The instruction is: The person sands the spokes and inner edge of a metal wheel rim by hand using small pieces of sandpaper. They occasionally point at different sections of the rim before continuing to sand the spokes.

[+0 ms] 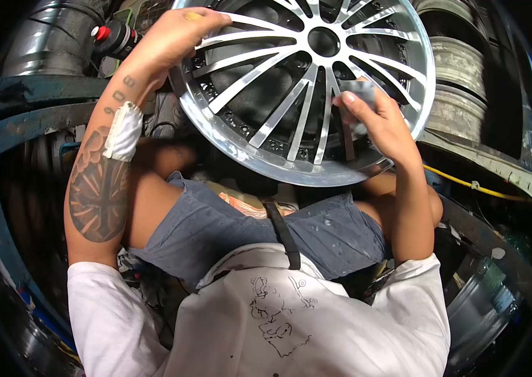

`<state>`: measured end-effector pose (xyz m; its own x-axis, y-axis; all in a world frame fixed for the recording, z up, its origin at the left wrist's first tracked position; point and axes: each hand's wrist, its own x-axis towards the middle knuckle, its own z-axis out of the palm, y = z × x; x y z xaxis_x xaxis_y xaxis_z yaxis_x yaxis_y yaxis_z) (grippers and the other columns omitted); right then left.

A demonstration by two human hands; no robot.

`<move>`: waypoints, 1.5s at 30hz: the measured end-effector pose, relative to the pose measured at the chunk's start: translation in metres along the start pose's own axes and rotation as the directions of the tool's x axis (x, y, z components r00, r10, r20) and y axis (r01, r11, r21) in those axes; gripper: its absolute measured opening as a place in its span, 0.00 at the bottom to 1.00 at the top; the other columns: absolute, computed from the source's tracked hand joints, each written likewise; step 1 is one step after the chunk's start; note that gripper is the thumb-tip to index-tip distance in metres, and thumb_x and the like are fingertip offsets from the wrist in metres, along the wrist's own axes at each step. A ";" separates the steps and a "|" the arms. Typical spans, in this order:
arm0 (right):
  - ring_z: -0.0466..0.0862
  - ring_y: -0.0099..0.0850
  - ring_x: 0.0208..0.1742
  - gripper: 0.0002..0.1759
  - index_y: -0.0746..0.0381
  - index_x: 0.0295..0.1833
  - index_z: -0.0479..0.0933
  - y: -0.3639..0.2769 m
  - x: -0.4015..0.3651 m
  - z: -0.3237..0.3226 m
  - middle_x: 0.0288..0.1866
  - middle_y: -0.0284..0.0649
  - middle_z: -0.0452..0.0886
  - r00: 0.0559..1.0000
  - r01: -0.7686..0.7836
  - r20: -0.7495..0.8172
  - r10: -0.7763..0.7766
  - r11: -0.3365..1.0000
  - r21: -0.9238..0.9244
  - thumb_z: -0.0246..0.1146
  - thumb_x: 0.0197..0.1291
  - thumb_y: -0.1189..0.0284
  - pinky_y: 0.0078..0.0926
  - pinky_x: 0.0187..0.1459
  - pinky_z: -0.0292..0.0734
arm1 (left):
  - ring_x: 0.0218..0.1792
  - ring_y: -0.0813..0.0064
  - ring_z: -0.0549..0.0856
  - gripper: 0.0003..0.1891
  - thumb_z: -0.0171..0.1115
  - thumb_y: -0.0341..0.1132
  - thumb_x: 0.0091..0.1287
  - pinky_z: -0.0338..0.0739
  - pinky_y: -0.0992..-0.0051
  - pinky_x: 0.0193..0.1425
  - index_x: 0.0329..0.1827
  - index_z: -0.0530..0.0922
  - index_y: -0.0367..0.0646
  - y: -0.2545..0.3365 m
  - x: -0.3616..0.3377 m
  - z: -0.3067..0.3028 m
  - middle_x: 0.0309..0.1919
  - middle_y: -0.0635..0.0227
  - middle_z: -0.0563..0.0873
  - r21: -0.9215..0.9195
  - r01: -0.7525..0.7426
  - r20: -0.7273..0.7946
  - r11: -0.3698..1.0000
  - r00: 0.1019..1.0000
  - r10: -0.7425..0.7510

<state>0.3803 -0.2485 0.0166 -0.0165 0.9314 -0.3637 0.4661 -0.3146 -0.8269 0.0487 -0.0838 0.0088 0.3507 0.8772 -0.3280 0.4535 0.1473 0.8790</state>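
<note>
A multi-spoke alloy wheel (321, 43) with bright silver spokes and dark gaps is tilted in front of my lap. My left hand (184, 34) is closed over its upper left edge, the fingers partly hidden behind the rim. On the lower right spokes, my right hand (382, 119) pinches a thin grey sheet (360, 97), blurred, resembling sandpaper. The sheet overlaps the spokes under my fingertips. One spoke just below it looks darker and browner than the others.
Metal wheel rims (457, 81) are stacked at the right. Another metal barrel-shaped rim (52, 41) stands at upper left, near a black bottle with a red cap (99, 32). A blue metal frame (33, 103) runs along the left. A yellow hose (479, 187) crosses at right.
</note>
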 end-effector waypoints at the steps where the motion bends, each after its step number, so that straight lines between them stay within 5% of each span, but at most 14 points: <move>1: 0.83 0.22 0.39 0.19 0.67 0.58 0.83 0.002 0.001 0.001 0.39 0.34 0.88 0.998 0.045 0.035 -0.044 0.998 -0.053 0.66 0.79 0.59 0.28 0.45 0.80 | 0.28 0.91 0.70 0.16 0.71 0.49 0.75 0.60 0.81 0.33 0.53 0.93 0.47 0.001 0.002 0.001 0.25 0.85 0.77 -0.049 -0.027 -0.042 0.998 0.999 0.025; 2: 0.84 0.27 0.38 0.19 0.67 0.57 0.84 0.002 -0.002 0.003 0.37 0.38 0.88 0.999 0.039 -0.009 -0.040 0.992 -0.121 0.68 0.77 0.61 0.30 0.45 0.80 | 0.29 0.90 0.69 0.14 0.72 0.49 0.72 0.60 0.81 0.35 0.50 0.93 0.50 0.000 -0.001 0.001 0.26 0.87 0.75 -0.191 -0.058 -0.093 0.980 0.995 0.041; 3: 0.85 0.29 0.38 0.19 0.68 0.57 0.84 0.000 -0.002 0.003 0.38 0.41 0.88 0.995 0.094 -0.015 -0.098 0.979 -0.180 0.69 0.77 0.61 0.30 0.45 0.80 | 0.28 0.80 0.87 0.09 0.66 0.37 0.77 0.79 0.79 0.32 0.45 0.89 0.41 0.032 -0.013 0.003 0.33 0.69 0.92 -0.383 0.053 -0.137 0.922 0.984 -0.114; 10: 0.86 0.34 0.34 0.15 0.66 0.57 0.85 -0.002 -0.006 0.012 0.37 0.48 0.90 0.979 0.192 -0.038 -0.201 0.966 -0.171 0.72 0.72 0.67 0.32 0.42 0.81 | 0.18 0.86 0.74 0.10 0.75 0.34 0.66 0.69 0.82 0.21 0.32 0.79 0.53 0.043 0.014 -0.007 0.20 0.83 0.77 -0.690 0.173 -0.061 0.702 0.953 -0.296; 12: 0.85 0.28 0.33 0.15 0.65 0.57 0.86 -0.002 -0.007 0.017 0.36 0.45 0.91 0.977 0.203 -0.034 -0.209 0.972 -0.117 0.72 0.72 0.67 0.29 0.40 0.80 | 0.17 0.86 0.74 0.10 0.75 0.33 0.66 0.68 0.83 0.21 0.32 0.79 0.54 -0.039 0.060 -0.053 0.21 0.82 0.78 -0.846 0.137 0.030 0.516 0.977 -0.210; 14: 0.84 0.19 0.32 0.13 0.64 0.56 0.87 -0.002 -0.009 0.021 0.36 0.38 0.90 0.984 0.174 -0.026 -0.175 0.984 -0.033 0.72 0.71 0.69 0.25 0.38 0.80 | 0.17 0.90 0.72 0.10 0.76 0.32 0.65 0.64 0.87 0.20 0.33 0.80 0.54 0.039 0.020 -0.015 0.21 0.82 0.78 -0.663 0.047 -0.268 0.747 0.917 -0.295; 15: 0.84 0.19 0.33 0.13 0.64 0.56 0.87 -0.004 -0.010 0.025 0.35 0.36 0.90 0.980 0.199 -0.051 -0.195 0.974 0.108 0.73 0.70 0.70 0.24 0.38 0.80 | 0.19 0.78 0.79 0.07 0.74 0.35 0.66 0.75 0.77 0.24 0.34 0.82 0.49 0.009 0.044 -0.042 0.24 0.75 0.83 -0.683 0.073 -0.082 0.727 0.981 -0.176; 21: 0.86 0.18 0.49 0.11 0.64 0.47 0.80 -0.016 0.002 0.007 0.45 0.34 0.88 0.949 0.312 -0.133 -0.287 0.920 0.237 0.76 0.67 0.73 0.22 0.53 0.82 | 0.30 0.88 0.69 0.13 0.74 0.50 0.68 0.61 0.80 0.36 0.45 0.92 0.53 0.024 0.069 -0.039 0.27 0.87 0.72 -0.324 0.083 -0.321 0.942 0.928 -0.192; 23: 0.86 0.24 0.54 0.12 0.63 0.41 0.73 -0.017 0.006 0.000 0.45 0.36 0.86 0.900 0.412 -0.236 -0.365 0.891 0.191 0.73 0.67 0.75 0.28 0.64 0.81 | 0.25 0.86 0.68 0.14 0.76 0.50 0.65 0.60 0.79 0.30 0.41 0.92 0.50 0.031 0.063 -0.021 0.30 0.84 0.71 -0.252 0.110 -0.309 0.962 0.932 -0.187; 29: 0.80 0.34 0.37 0.13 0.67 0.46 0.69 -0.036 -0.004 -0.011 0.46 0.48 0.89 0.950 0.203 -0.225 -0.217 0.975 -0.086 0.66 0.73 0.71 0.31 0.46 0.79 | 0.23 0.89 0.67 0.15 0.66 0.46 0.76 0.59 0.82 0.28 0.52 0.92 0.48 0.036 0.040 -0.021 0.24 0.83 0.72 -0.009 0.059 -0.092 0.998 0.994 -0.059; 33: 0.81 0.48 0.35 0.12 0.64 0.46 0.67 -0.037 0.003 0.001 0.40 0.49 0.84 0.902 0.339 -0.223 -0.369 0.927 -0.162 0.66 0.71 0.77 0.37 0.43 0.79 | 0.27 0.91 0.73 0.14 0.69 0.45 0.75 0.63 0.84 0.31 0.51 0.91 0.46 0.034 0.045 -0.029 0.27 0.81 0.80 0.253 0.020 0.065 0.967 0.997 -0.038; 37: 0.79 0.50 0.39 0.19 0.63 0.41 0.66 -0.055 0.004 -0.004 0.39 0.45 0.75 0.891 0.336 -0.135 -0.434 0.829 -0.447 0.71 0.55 0.84 0.38 0.43 0.78 | 0.34 0.75 0.83 0.22 0.79 0.43 0.67 0.79 0.70 0.43 0.59 0.86 0.42 0.027 0.040 -0.015 0.33 0.65 0.87 0.570 -0.152 0.128 0.807 0.987 0.095; 38: 0.78 0.48 0.39 0.20 0.62 0.40 0.67 -0.053 0.006 -0.001 0.41 0.45 0.72 0.903 0.297 -0.155 -0.401 0.842 -0.449 0.72 0.48 0.84 0.38 0.43 0.78 | 0.36 0.72 0.84 0.27 0.81 0.42 0.66 0.81 0.68 0.46 0.65 0.83 0.43 0.039 0.037 -0.012 0.34 0.59 0.88 0.582 -0.049 0.160 0.812 0.986 -0.055; 45: 0.84 0.49 0.41 0.15 0.60 0.49 0.78 -0.048 0.031 0.053 0.44 0.47 0.77 0.876 0.425 -0.006 -0.482 0.777 -0.465 0.72 0.56 0.78 0.45 0.39 0.80 | 0.56 0.43 0.90 0.31 0.80 0.42 0.65 0.83 0.55 0.63 0.70 0.81 0.43 0.009 0.036 -0.013 0.49 0.42 0.91 0.717 -0.243 0.207 0.654 0.969 0.133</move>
<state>0.3106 -0.2142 0.0221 -0.2337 0.9688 0.0831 0.7665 0.2362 -0.5972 0.0546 -0.0444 0.0096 0.5703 0.7749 -0.2724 0.7982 -0.4446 0.4064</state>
